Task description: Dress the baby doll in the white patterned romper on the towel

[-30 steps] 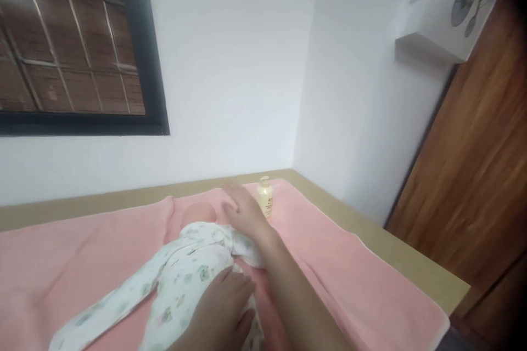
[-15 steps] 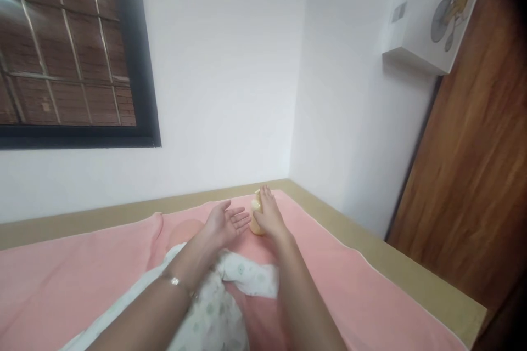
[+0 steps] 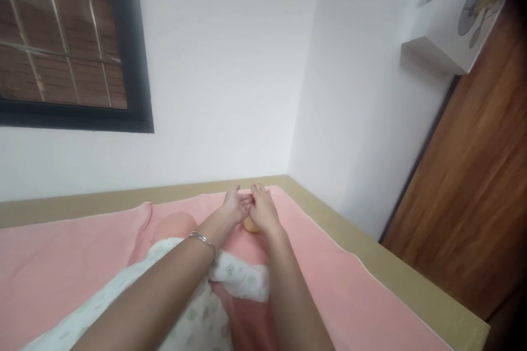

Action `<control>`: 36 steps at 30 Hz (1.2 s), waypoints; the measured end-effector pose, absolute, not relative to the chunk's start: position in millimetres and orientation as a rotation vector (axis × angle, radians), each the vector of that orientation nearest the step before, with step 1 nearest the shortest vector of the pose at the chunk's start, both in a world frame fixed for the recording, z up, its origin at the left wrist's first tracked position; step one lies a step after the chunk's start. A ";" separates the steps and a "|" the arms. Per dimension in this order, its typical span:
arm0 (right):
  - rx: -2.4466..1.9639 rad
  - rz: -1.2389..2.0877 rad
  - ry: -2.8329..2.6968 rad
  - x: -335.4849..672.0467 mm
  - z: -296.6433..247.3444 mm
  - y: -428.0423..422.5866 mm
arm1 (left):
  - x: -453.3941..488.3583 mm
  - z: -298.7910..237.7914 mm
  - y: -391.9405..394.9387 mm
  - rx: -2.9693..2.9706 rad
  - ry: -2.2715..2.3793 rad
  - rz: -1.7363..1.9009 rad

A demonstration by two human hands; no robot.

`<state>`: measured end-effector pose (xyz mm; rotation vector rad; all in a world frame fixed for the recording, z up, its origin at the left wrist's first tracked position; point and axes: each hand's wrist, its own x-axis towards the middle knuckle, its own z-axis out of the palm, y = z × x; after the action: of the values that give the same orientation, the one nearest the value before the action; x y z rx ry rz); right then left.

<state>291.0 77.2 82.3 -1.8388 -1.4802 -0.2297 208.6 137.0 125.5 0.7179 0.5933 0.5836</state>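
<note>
A pale yellow bottle (image 3: 251, 225) stands on the pink cloth near its far corner; only its lower part shows, as my hands cover the top. My right hand (image 3: 263, 207) is over the bottle's upper part, fingers stretched out. Against it, just left of the bottle top, my left hand (image 3: 237, 205) is cupped palm up with its fingers extended. Beneath my forearms lies a small figure in white clothes (image 3: 197, 312) with a green print, one sleeve (image 3: 242, 279) reaching right. Its rounded pink head (image 3: 175, 225) shows left of my left wrist; whether it is a doll cannot be told.
The pink cloth (image 3: 337, 290) covers a tan padded surface (image 3: 411, 279) that meets white walls at the back and right. A barred window (image 3: 61, 38) is at upper left. On the right are a white wall box (image 3: 444, 33) and a wooden panel (image 3: 461, 175).
My left hand has moved right and up until it meets my right hand at the bottle's top. The bottle's upper part is now hidden. The view has shifted slightly.
</note>
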 end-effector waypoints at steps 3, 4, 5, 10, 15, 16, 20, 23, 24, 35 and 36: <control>-1.856 -0.239 -1.444 287.9 85.0 75.7 | 209.5 124.3 137.4 0.696 0.595 0.640; -1.862 -0.238 -1.434 287.2 85.3 75.7 | 209.8 125.0 137.9 0.690 0.600 0.654; -1.869 -0.235 -1.426 286.6 85.3 75.9 | 210.2 125.9 138.4 0.687 0.606 0.661; -1.885 -0.220 -1.402 285.5 84.4 77.3 | 210.9 130.6 139.1 0.716 0.610 0.643; -1.899 -0.244 -1.388 282.3 86.0 75.1 | 203.8 129.9 138.6 0.743 0.586 0.631; -1.904 -0.257 -1.385 280.7 86.1 74.6 | 201.8 130.0 138.1 0.737 0.568 0.635; -1.830 -0.280 -1.388 272.3 85.6 74.6 | 192.0 137.7 127.9 0.677 0.523 0.665; -1.630 -0.163 -1.344 259.4 90.0 74.2 | 176.1 149.9 102.8 0.661 0.480 0.657; -1.557 -0.089 -1.283 252.5 93.8 72.3 | 167.6 153.6 90.5 0.694 0.484 0.639; -1.026 0.307 -1.318 84.1 147.6 -25.2 | 0.7 156.6 -38.2 1.073 0.400 1.092; -1.006 0.325 -1.357 67.2 147.0 -34.8 | -12.9 156.9 -43.0 1.077 0.395 1.115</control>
<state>67.2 -34.8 147.0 -1.0056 -1.3566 0.3246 -12.9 -43.0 156.9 1.0773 0.3948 1.1154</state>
